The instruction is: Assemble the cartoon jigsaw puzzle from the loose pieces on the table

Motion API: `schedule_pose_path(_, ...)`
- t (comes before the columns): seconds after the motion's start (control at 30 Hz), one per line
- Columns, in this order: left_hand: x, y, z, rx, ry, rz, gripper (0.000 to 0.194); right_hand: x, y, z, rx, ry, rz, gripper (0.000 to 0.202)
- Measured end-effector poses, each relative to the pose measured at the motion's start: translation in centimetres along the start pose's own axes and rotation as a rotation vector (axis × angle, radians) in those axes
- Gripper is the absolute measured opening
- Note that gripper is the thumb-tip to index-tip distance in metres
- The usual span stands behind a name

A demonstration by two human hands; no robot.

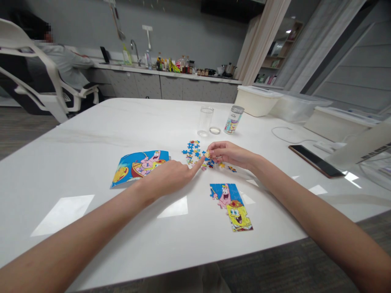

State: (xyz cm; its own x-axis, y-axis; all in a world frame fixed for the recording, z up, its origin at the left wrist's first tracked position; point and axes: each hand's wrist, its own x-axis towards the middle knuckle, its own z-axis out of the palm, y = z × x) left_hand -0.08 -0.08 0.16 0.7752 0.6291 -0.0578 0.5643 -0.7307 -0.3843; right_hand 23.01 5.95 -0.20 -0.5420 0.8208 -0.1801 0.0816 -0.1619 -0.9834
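Observation:
My right hand [229,154] pinches a small yellowish puzzle piece [207,154] between thumb and fingers, just above a heap of loose puzzle pieces [193,151]. My left hand [174,176] holds nothing; its index finger stretches toward the heap, its tip close to the pinched piece. Whether that fingertip touches a piece, I cannot tell. Nearer to me lies a partly joined puzzle [236,211] with a pink starfish and a yellow sponge character. A picture sheet [125,165] with the same characters rests left of the heap, partly hidden by my left hand.
Behind the heap stand a clear jar [205,122], a round lid [214,130] and a printed can [233,120]. A phone [316,161], a cable [290,138] and a laptop [363,150] lie rightward. Storage boxes [258,101] line the far right. A person [64,61] sits at the left.

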Motion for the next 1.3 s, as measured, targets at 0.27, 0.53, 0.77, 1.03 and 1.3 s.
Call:
schedule_pose_path(0.27,-0.1,0.0,-0.4,-0.021,-0.023,0.023,0.057,-0.1,-0.2,-0.1,0.016,-0.010,-0.013,0.011)
schedule_pose_path(0.53,0.0,0.0,-0.2,-0.005,-0.005,0.007,0.075,-0.2,-0.3,0.5,-0.270,0.119,0.040,0.013)
schedule_pose_path(0.77,0.0,-0.1,0.1,0.003,-0.004,0.011,0.066,-0.4,-0.7,0.6,-0.113,0.000,0.028,0.013)
schedule_pose_path(1.03,0.0,-0.1,0.4,0.004,0.012,0.004,0.077,-0.3,-0.5,0.8,-0.225,0.116,0.026,0.010)
schedule_pose_path(1.3,0.0,0.0,0.4,-0.011,0.041,-0.008,0.071,-0.1,-0.4,0.8,-0.107,0.073,0.065,0.015)
